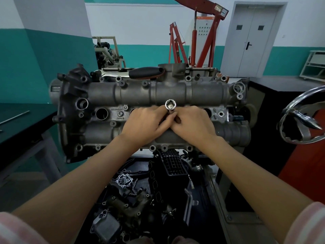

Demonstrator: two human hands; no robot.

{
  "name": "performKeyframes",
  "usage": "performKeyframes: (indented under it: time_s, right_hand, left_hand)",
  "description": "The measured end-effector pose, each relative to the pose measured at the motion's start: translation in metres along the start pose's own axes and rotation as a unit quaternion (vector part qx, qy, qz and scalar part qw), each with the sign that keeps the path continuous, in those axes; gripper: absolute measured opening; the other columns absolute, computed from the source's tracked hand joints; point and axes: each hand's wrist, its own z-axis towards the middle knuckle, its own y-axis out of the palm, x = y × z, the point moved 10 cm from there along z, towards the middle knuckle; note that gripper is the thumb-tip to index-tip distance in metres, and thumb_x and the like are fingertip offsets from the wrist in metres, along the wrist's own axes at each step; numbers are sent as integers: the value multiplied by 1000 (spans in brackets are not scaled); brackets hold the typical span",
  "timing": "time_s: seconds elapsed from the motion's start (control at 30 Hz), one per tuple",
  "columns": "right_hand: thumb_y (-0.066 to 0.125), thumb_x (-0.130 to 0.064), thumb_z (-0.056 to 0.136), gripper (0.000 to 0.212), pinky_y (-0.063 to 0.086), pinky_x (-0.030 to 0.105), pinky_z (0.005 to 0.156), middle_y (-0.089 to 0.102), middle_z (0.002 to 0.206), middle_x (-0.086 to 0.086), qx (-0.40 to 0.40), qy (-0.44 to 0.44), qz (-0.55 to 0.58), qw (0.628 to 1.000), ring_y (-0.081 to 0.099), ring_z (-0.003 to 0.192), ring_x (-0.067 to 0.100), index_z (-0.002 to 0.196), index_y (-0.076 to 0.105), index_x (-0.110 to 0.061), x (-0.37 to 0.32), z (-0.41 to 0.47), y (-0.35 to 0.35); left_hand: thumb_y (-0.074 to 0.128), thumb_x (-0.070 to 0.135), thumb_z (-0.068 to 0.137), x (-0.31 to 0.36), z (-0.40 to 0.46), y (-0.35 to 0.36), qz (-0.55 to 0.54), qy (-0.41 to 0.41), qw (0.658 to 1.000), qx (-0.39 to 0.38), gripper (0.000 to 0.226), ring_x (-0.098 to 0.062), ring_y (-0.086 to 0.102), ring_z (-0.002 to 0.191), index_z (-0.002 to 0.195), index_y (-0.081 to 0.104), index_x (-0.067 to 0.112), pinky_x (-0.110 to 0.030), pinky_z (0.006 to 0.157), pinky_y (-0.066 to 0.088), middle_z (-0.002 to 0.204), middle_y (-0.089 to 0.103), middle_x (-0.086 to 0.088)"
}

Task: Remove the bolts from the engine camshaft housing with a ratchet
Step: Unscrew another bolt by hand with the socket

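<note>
Head view: both the left hand (144, 125) and right hand (191, 124) pinch an upright socket extension (170, 107) over the camshaft housing (133, 93).

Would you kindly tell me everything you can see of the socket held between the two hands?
The socket is a long tube of bright, polished metal. Its open end tilts up toward the camera and shows a hexagonal recess inside. It stands over the middle of the grey camshaft housing. The left hand and right hand pinch its lower part from both sides, hiding its bottom end, so whatever it sits on cannot be seen.
</note>
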Motion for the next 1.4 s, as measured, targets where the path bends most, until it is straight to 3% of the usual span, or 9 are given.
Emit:
performKeyframes:
  time_s: [0.13,0.33,0.47,0.7,0.83,0.97,1.4]
  right_hand:
    - [47,-31,88,26,29,29,57,63,67,5,8,-2,-10,1000,58,68,25,74,60,-14,-1,-1,-1]
    - [51,-30,87,24,27,28,56,61,65,3,13,4,9,1000,56,66,23,76,62,-12,1,-2,-5]
    - [50,-28,88,22,25,28,57,62,68,6,8,-15,11,1000,57,67,27,71,50,-14,-4,-3,-5]
    - [49,-31,86,26,36,32,54,62,72,5,8,-27,-7,1000,59,65,27,99,48,-9,-6,-3,-2]
    - [49,-35,84,24,31,30,57,61,72,1,2,-17,-5,1000,57,70,23,89,56,-13,-4,-2,-2]
    - [49,-29,86,20,24,28,56,57,66,2,8,-7,6,1000,50,64,22,73,53,-14,-3,-3,-4]
    - [50,-29,86,22,24,28,57,62,70,4,16,-10,6,1000,57,68,26,80,61,-11,-3,-3,-5]
  left_hand:
    - [33,43,91,1,-1,-2,-5,8,1000,14,55,-35,60,55,76,66,2,-39,46,46,65,65,-13]
    - [28,49,89,-1,-1,-3,-23,4,1000,20,61,-30,63,62,84,70,6,-42,53,48,71,68,-9]
    - [24,51,86,0,-2,-2,-27,10,999,15,65,-29,61,61,85,68,4,-39,53,46,69,66,-8]
    - [24,51,84,0,-2,-2,-29,5,999,16,63,-31,62,64,89,68,6,-39,53,46,72,66,-9]
    - [29,48,84,1,-2,-5,-31,5,999,21,59,-33,62,61,88,69,5,-38,51,47,69,66,-10]
    - [30,46,85,2,-2,-6,-30,5,999,25,57,-34,61,59,87,69,4,-40,51,48,65,64,-11]
    - [33,43,86,1,-2,-6,-35,10,999,35,53,-32,61,57,85,70,4,-40,48,48,64,64,-10]
